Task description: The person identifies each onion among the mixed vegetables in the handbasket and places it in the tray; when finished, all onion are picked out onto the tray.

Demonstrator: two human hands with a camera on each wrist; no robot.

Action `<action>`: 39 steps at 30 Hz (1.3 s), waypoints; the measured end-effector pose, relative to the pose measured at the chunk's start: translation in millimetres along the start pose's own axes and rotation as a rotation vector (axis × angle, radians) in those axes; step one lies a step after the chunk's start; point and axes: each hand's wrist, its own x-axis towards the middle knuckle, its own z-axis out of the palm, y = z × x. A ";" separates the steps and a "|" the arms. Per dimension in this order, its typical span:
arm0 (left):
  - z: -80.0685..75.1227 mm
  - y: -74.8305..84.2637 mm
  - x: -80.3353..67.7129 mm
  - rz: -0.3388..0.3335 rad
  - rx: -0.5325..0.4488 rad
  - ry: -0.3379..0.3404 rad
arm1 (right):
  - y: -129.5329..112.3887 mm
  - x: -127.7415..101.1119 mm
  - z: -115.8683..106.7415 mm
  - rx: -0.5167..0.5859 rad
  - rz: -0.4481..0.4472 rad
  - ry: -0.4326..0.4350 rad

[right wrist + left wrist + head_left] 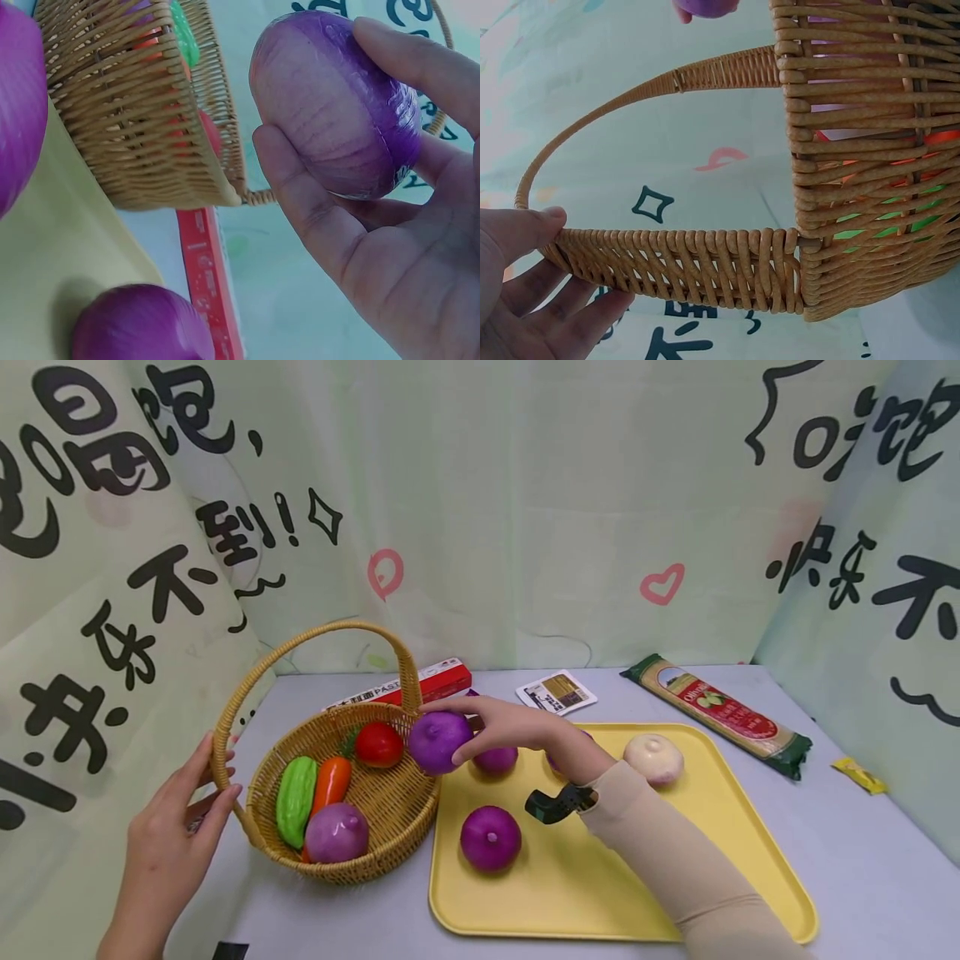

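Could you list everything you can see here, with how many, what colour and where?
Basket: one, tan wicker with a hoop handle, left on the table.
Held onion: one, purple, above the basket's right rim.
Basket onion: one, pale purple, inside the basket at the front.
Tomato: one, red, inside at the back.
Carrot: one, orange, inside.
Gourd: one, green, inside at the left.
Tray: one, yellow, right of the basket.
Tray onions: at least two purple and one white, on the tray.
Pasta packet: one, green and red, behind the tray.
Red box: one, behind the basket.
Left hand: touches the basket's handle base.
Right hand: its grip holds the held onion.
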 end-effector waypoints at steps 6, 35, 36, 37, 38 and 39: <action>-1.1 -0.6 -0.5 0.003 -0.011 0.002 | 2.9 -12.8 -6.3 -0.017 -0.007 0.010; -2.0 -1.7 -0.8 0.001 -0.007 -0.013 | 3.2 -65.2 -12.0 0.058 -0.015 0.003; -2.0 -2.1 -0.7 0.004 -0.006 -0.012 | 3.5 -66.8 -12.0 0.063 -0.016 0.005; -1.9 -2.2 -0.6 0.003 -0.010 -0.010 | 3.8 -68.2 -12.0 0.067 -0.017 0.007; -1.8 -2.4 -0.5 0.007 -0.011 -0.008 | 4.1 -69.5 -12.1 0.071 -0.019 0.009; -1.7 -2.4 -0.3 0.007 -0.011 -0.007 | 4.2 -70.9 -12.0 0.075 -0.017 0.012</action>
